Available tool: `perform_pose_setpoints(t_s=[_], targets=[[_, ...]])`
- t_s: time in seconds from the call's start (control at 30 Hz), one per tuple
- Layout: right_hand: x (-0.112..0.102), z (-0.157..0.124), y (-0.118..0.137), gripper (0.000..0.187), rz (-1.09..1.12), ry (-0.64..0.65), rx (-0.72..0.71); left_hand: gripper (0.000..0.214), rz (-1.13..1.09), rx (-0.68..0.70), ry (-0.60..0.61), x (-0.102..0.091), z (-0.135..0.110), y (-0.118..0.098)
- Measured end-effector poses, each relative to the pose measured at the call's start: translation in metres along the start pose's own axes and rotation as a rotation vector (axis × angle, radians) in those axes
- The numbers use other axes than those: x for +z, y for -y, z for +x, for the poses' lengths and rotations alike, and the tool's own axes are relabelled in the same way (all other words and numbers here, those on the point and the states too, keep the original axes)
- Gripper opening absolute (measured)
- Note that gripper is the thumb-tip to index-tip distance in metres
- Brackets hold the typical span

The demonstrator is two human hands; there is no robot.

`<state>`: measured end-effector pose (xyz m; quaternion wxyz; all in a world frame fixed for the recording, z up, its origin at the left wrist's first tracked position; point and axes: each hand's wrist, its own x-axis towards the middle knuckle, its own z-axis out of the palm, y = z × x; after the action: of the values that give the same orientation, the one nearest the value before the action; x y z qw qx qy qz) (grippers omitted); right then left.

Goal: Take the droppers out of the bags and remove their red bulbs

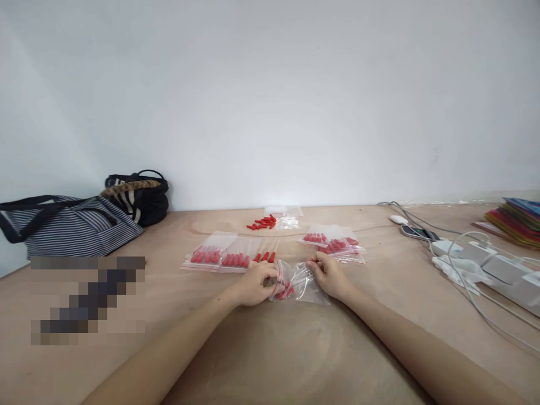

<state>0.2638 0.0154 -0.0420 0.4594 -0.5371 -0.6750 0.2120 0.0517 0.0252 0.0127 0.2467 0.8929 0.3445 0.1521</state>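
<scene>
A small clear zip bag point(300, 284) with several red caps in its lower left corner lies on the wooden table between my hands. My left hand point(255, 283) pinches the bag's left top edge, fingers closed. My right hand point(328, 274) grips the bag's right top edge, fingers closed too. Just beyond my left hand lies a row of filled bags point(223, 254) with red caps inside. Past my right hand sits a stack of filled bags point(333, 242). Farther back, a loose pile of red caps point(262, 223) rests beside empty bags point(283, 212).
A striped tote bag point(67, 225) and a black bag point(139, 197) stand at the back left by the wall. On the right are a power strip with white adapters and cables point(485, 264), a phone point(417, 232), and a stack of coloured folders point(517, 220).
</scene>
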Motion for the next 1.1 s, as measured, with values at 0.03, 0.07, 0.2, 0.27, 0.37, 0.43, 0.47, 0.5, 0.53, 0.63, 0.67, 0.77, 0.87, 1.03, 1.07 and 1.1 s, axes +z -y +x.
perform_pose_setpoints(t_s=[0.03,0.07,0.2,0.27,0.37,0.43,0.47,0.5,0.53,0.63,0.67,0.77,0.87,1.03,1.07,1.1], targets=[[0.001,0.000,-0.001,0.015,0.036,0.000,0.031,0.014,0.007,0.000,0.004,-0.001,0.000,-0.001],[0.002,0.000,-0.001,0.016,0.060,0.002,0.053,0.013,0.012,-0.003,0.008,-0.002,0.000,-0.003],[0.007,-0.002,-0.002,0.023,0.121,0.020,0.108,0.013,0.033,-0.030,0.039,-0.005,-0.001,-0.011],[0.008,-0.004,0.000,0.026,0.183,0.047,0.148,0.015,0.050,-0.041,0.057,-0.006,-0.001,-0.013],[0.006,-0.004,0.004,0.031,0.308,0.088,0.199,0.011,0.114,-0.018,0.087,-0.006,-0.003,-0.015],[0.005,-0.004,0.007,0.034,0.363,0.102,0.205,0.008,0.197,0.003,0.081,-0.003,-0.004,-0.017],[0.005,-0.004,0.007,0.036,0.381,0.108,0.206,0.008,0.242,0.008,0.073,-0.001,-0.005,-0.018],[0.004,-0.004,0.008,0.038,0.395,0.113,0.207,0.008,0.282,0.012,0.064,0.001,-0.006,-0.019],[0.004,-0.004,0.008,0.039,0.407,0.114,0.206,0.008,0.316,0.015,0.052,0.004,-0.007,-0.019],[0.004,-0.004,0.008,0.043,0.428,0.102,0.200,0.008,0.349,0.005,0.015,0.010,-0.008,-0.018],[0.004,-0.004,0.008,0.044,0.432,0.096,0.202,0.009,0.334,-0.003,0.007,0.011,-0.008,-0.018],[0.004,-0.003,0.008,0.046,0.445,0.077,0.222,0.015,0.255,-0.015,0.002,0.011,-0.009,-0.014],[0.004,-0.003,0.008,0.047,0.465,0.061,0.227,0.017,0.164,0.027,-0.011,0.008,-0.009,-0.012],[0.002,-0.002,0.009,0.048,0.473,0.060,0.227,0.022,-0.005,-0.012,-0.016,0.009,-0.010,-0.006],[0.001,-0.002,0.010,0.047,0.477,0.063,0.231,0.025,-0.051,-0.014,-0.023,0.010,-0.010,-0.003],[0.001,-0.001,0.010,0.047,0.482,0.068,0.236,0.026,-0.101,-0.009,-0.032,0.011,-0.010,-0.001]])
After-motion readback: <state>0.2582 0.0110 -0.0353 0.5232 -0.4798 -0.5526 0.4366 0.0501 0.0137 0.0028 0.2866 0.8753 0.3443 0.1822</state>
